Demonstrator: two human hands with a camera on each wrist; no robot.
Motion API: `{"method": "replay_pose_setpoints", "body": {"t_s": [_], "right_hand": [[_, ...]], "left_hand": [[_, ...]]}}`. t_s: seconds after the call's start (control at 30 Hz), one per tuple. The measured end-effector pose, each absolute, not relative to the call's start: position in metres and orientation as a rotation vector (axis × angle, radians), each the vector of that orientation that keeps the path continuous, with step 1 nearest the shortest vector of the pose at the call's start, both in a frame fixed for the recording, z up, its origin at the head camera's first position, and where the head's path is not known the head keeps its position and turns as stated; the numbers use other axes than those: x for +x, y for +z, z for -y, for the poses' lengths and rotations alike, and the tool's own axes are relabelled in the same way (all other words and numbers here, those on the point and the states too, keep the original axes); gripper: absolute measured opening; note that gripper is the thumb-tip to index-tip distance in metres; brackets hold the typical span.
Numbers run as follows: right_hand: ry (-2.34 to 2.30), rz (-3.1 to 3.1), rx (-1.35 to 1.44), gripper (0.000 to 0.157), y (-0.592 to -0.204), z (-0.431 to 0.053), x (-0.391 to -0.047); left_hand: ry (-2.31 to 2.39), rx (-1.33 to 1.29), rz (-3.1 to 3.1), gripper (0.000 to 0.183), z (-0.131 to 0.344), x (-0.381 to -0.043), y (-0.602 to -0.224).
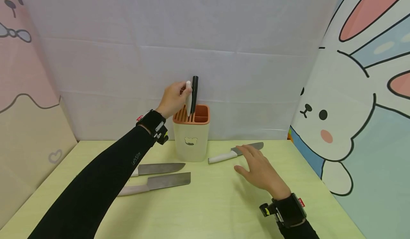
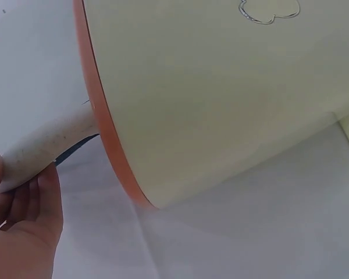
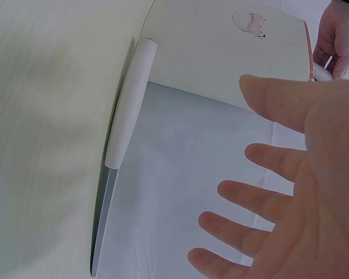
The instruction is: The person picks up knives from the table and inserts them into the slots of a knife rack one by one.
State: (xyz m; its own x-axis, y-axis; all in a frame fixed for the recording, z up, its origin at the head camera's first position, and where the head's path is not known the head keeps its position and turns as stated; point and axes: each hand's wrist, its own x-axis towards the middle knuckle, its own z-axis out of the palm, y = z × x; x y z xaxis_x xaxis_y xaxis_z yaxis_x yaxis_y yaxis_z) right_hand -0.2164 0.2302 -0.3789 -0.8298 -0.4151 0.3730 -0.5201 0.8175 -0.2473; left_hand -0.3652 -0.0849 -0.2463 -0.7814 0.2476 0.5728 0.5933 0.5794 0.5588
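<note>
My left hand [image 1: 173,99] pinches the white handle of a knife [image 1: 188,102] whose lower end goes into the slotted top of a cream knife holder [image 1: 191,143] with an orange rim. In the left wrist view the same white handle [image 2: 52,142] comes out past the rim, and its blade is hidden inside. Beside it stands a black handle [image 1: 195,89], upright in the holder. My right hand [image 1: 261,171] hovers with fingers spread, holding nothing. Close by lies a white-handled knife [image 1: 223,157] on the table; its blade is partly covered by that hand in the head view.
A knife with a pointed blade [image 1: 161,168] and a cleaver [image 1: 169,181] lie on the table [image 1: 205,210] at the left, their handles partly behind my left sleeve [image 1: 109,182]. A pale cloth [image 1: 256,89] hangs behind the table.
</note>
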Motion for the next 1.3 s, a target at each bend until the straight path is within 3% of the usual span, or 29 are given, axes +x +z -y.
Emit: {"method": "replay_pose_setpoints", "body": {"t_s": [0.63, 1.3], "right_hand": [[0.502, 2.711, 0.715, 0.063, -0.376, -0.23, -0.215], [0.509, 2.697, 0.735, 0.063, -0.374, -0.228, -0.212]], "left_hand": [[-1.278, -0.577, 2.418, 0.039, 0.082, -0.365, -0.25], [-1.139, -0.684, 2.396, 0.046, 0.103, -0.352, -0.267]]}}
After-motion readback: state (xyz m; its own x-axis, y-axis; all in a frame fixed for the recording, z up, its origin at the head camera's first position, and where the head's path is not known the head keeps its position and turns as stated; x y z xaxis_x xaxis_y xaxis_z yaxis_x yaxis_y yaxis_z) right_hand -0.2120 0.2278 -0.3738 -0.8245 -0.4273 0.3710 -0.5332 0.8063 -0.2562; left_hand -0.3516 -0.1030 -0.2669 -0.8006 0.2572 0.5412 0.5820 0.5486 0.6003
